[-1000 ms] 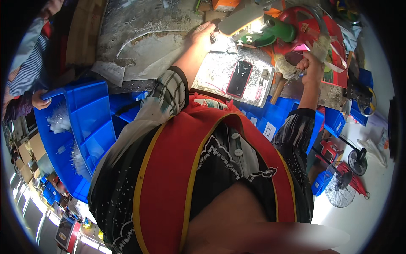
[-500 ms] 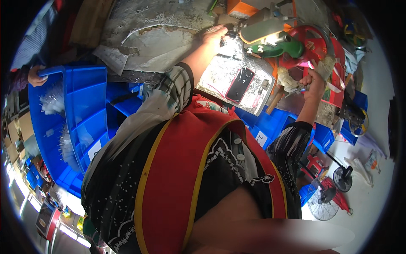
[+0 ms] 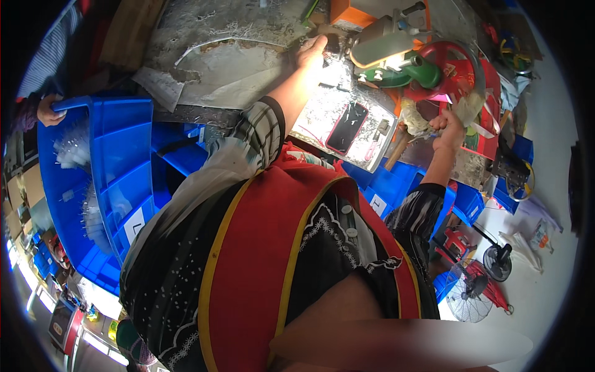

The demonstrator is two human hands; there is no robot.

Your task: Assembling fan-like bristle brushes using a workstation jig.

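Observation:
My left hand [image 3: 312, 57] is at the far middle of the worktop, its fingers bent around the near side of a small, dark, ridged metal piece I cannot name. It sits under bright light, beside a green bench machine [image 3: 424, 73] with a curved arm. My right hand [image 3: 449, 129] is closed in a fist to the right, beside a cloth-wrapped part [image 3: 414, 119] and below a second wrapped end [image 3: 471, 108] of the curved bar. What its fingers enclose is hidden. A shallow tray [image 3: 387, 146] between my arms carries shiny scraps and a phone [image 3: 348, 128] with a red edge.
Another person's hand [image 3: 49, 111] grips a blue bin [image 3: 121, 142] with clear bristly pieces on my left. Further blue bins [image 3: 396, 183] stand below the worktop [image 3: 223, 74]. A wooden handle [image 3: 396, 150] projects beside the tray. Fans [image 3: 468, 291] stand lower right.
My right hand has shifted a little left and down, and its thumb has folded lower. The left hand stays nearly in place. The whole view has moved slightly.

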